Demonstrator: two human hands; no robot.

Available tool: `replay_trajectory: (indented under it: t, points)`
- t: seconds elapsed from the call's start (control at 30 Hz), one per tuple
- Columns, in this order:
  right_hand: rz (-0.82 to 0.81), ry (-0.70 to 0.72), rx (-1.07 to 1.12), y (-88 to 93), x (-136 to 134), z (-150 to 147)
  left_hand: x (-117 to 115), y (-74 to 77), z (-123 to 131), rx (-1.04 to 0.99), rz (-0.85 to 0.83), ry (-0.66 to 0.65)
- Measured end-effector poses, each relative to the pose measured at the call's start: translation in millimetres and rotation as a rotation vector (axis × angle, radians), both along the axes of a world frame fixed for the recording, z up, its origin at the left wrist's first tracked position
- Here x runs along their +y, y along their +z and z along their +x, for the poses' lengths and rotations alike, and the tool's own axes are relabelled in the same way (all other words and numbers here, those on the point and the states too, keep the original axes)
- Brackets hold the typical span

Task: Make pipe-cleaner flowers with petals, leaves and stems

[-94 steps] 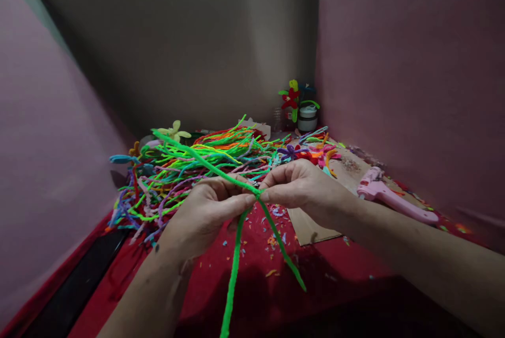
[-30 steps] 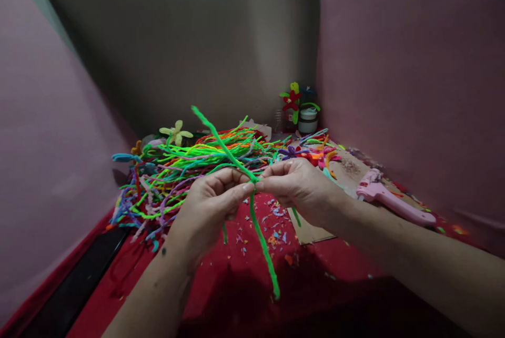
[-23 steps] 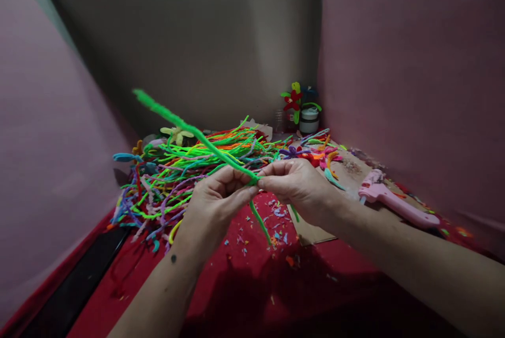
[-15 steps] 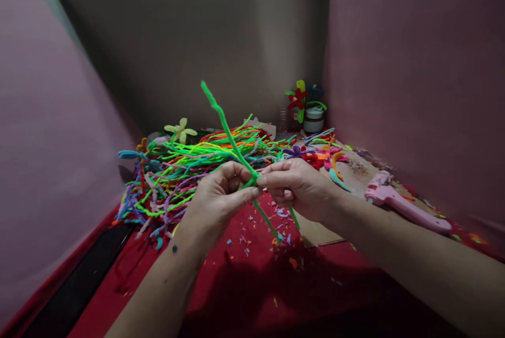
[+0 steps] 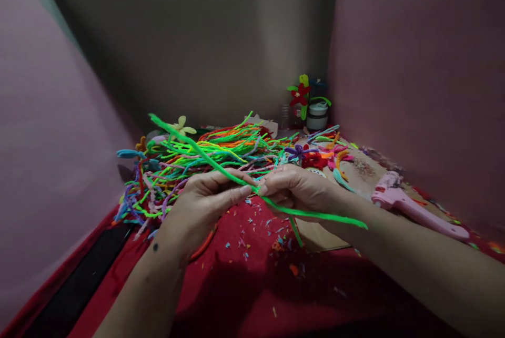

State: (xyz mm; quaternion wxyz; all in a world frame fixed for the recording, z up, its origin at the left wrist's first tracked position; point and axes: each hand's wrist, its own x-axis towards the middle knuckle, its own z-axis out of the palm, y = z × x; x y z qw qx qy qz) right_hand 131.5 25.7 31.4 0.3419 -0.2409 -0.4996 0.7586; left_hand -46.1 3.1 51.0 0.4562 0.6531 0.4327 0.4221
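My left hand (image 5: 205,201) and my right hand (image 5: 298,188) pinch green pipe cleaners (image 5: 205,156) together at one point above the red cloth (image 5: 244,275). One green end runs up and left over the pile. Another end sticks out to the right across my right wrist, and a short end hangs down below my right hand. Both hands have fingers closed on the stems, fingertips almost touching.
A big heap of coloured pipe cleaners (image 5: 189,164) lies behind my hands. A pink glue gun (image 5: 410,206) rests at the right on cardboard (image 5: 323,233). A jar with pipe-cleaner flowers (image 5: 310,104) stands in the far corner. Pink walls close in on both sides.
The long upper green end swung from upright down to the left. A lower end swung from hanging down to pointing right over my right wrist. My hands stayed pinched together.
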Motion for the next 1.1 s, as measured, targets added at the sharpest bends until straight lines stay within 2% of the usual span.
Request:
replay_trajectory:
  t: [0.2,0.27,0.33,0.43,0.6,0.73,0.8,0.87,0.97,1.1]
  points:
    - [-0.212,0.156,0.084,-8.2,4.5,1.3,0.1,-2.3,3.6,0.004,-0.023,0.003]
    - [-0.24,0.157,0.105,-10.4,3.9,1.2,0.2,-3.6,5.1,0.006,-0.044,0.033]
    - [-0.181,0.063,0.094,-10.5,2.0,0.9,0.8,-4.8,5.8,0.002,-0.101,0.075]
    - [-0.007,-0.089,0.009,-7.2,-2.8,0.5,1.9,-5.3,5.9,-0.029,-0.176,0.123]
    - [0.291,-0.27,-0.182,-2.5,-12.9,-2.9,2.6,-4.6,6.6,-0.067,-0.19,0.11]
    - [0.551,-0.336,-0.348,-2.3,-18.5,-5.5,3.0,-4.3,5.5,-0.075,-0.221,0.1]
    - [0.517,-0.273,-0.372,-1.7,-18.7,-4.7,3.2,-3.1,4.1,-0.127,-0.275,0.074]
    - [0.41,-0.212,-0.326,-1.0,-17.2,-3.3,3.5,-1.4,2.4,-0.2,-0.342,0.029]
    - [0.323,-0.218,-0.274,-0.9,-14.4,-1.9,4.3,1.1,0.3,-0.255,-0.408,-0.026]
    - [0.424,-0.305,-0.311,-2.8,-14.6,-1.7,5.5,2.1,0.0,-0.23,-0.413,-0.037]
